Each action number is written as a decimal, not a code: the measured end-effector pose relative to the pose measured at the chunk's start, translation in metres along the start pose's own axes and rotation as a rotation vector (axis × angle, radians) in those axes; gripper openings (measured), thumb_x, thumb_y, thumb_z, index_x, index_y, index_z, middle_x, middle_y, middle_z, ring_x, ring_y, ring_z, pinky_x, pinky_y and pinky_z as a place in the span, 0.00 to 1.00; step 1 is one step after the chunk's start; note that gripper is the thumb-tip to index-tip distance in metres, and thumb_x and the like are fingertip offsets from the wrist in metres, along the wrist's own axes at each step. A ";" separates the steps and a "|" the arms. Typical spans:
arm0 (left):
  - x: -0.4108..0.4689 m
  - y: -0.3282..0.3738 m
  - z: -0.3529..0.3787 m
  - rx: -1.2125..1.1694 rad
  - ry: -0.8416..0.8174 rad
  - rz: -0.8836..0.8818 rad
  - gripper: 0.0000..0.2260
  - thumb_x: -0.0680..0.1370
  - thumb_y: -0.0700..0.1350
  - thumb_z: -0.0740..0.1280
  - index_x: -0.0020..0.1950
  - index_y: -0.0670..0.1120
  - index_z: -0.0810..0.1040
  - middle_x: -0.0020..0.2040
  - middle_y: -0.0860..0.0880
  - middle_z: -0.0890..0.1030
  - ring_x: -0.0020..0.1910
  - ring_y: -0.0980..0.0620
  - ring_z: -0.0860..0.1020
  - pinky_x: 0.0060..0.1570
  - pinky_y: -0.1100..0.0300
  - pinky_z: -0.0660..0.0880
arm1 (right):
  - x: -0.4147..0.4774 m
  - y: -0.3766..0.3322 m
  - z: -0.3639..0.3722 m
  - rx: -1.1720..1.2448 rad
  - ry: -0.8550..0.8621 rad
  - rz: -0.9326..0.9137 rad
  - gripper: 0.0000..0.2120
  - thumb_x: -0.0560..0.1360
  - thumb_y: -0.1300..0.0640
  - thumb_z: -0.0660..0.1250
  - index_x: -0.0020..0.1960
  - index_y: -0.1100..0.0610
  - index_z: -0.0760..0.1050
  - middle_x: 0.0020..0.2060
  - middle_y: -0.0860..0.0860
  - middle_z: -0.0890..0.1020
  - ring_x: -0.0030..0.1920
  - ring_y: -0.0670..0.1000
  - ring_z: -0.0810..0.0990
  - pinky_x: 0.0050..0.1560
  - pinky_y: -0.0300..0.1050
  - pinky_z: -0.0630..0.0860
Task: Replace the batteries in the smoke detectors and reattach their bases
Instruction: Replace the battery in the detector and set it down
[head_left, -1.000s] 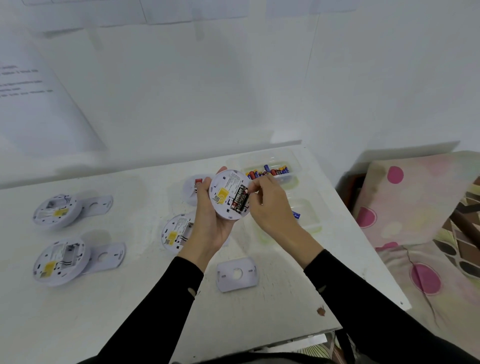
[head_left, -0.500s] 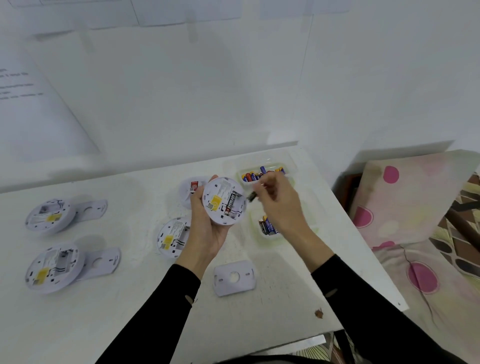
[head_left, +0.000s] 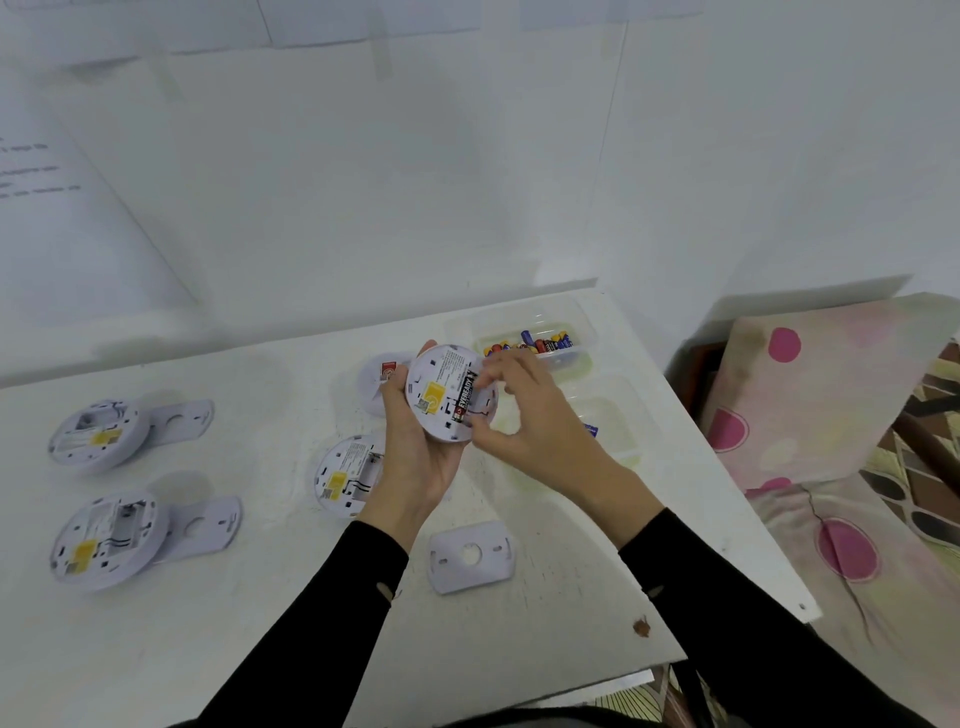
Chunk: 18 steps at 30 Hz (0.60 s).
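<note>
My left hand (head_left: 415, 457) holds a round white smoke detector (head_left: 434, 387) above the table, back side up, with a yellow label. One black battery (head_left: 466, 391) lies in its compartment. My right hand (head_left: 535, 426) is at the detector's right edge, its index fingertip and thumb tip pinching the two ends of that battery. A loose white base (head_left: 470, 556) lies on the table below my hands. A second detector (head_left: 343, 478) lies partly under my left wrist, and a third (head_left: 379, 376) lies behind my left hand.
Two more opened detectors (head_left: 96, 434) (head_left: 104, 540) lie at the left, each on a base (head_left: 184, 418) (head_left: 210, 525). A clear tray of several batteries (head_left: 535, 345) stands at the back right, a second clear tray (head_left: 613, 415) nearer. A patterned bed (head_left: 831, 441) lies beyond the table's right edge.
A second battery was in the detector a second ago. My right hand carried it toward the trays, then came back to the detector, where one battery is left.
</note>
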<state>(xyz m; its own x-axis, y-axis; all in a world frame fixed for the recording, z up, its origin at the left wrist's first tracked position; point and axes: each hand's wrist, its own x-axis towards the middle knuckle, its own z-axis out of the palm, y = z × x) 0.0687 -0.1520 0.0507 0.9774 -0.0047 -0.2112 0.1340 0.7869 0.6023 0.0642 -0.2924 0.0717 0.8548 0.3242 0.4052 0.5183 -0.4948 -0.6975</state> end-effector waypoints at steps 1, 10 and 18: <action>-0.001 -0.001 0.001 0.000 -0.003 0.004 0.18 0.84 0.56 0.54 0.67 0.50 0.74 0.55 0.44 0.82 0.51 0.47 0.81 0.49 0.53 0.80 | 0.000 -0.001 0.003 -0.032 -0.015 -0.020 0.15 0.69 0.60 0.72 0.55 0.57 0.73 0.61 0.52 0.72 0.63 0.47 0.69 0.61 0.31 0.65; -0.004 0.000 0.000 0.050 -0.025 0.019 0.19 0.84 0.56 0.55 0.69 0.48 0.72 0.59 0.42 0.81 0.56 0.45 0.80 0.56 0.52 0.79 | 0.009 0.002 0.009 -0.140 -0.012 -0.044 0.21 0.67 0.59 0.71 0.56 0.59 0.67 0.56 0.53 0.71 0.55 0.52 0.68 0.55 0.45 0.71; -0.001 -0.002 0.007 0.136 -0.007 0.008 0.24 0.85 0.56 0.51 0.76 0.45 0.66 0.59 0.43 0.81 0.54 0.48 0.82 0.50 0.55 0.81 | 0.010 0.001 0.012 -0.133 0.116 -0.105 0.25 0.62 0.61 0.70 0.54 0.53 0.60 0.49 0.57 0.71 0.50 0.52 0.67 0.52 0.45 0.69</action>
<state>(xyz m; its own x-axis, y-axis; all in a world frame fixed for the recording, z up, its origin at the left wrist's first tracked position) 0.0682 -0.1578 0.0552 0.9796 -0.0041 -0.2008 0.1470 0.6962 0.7026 0.0728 -0.2796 0.0682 0.7890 0.2885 0.5424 0.5971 -0.5675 -0.5668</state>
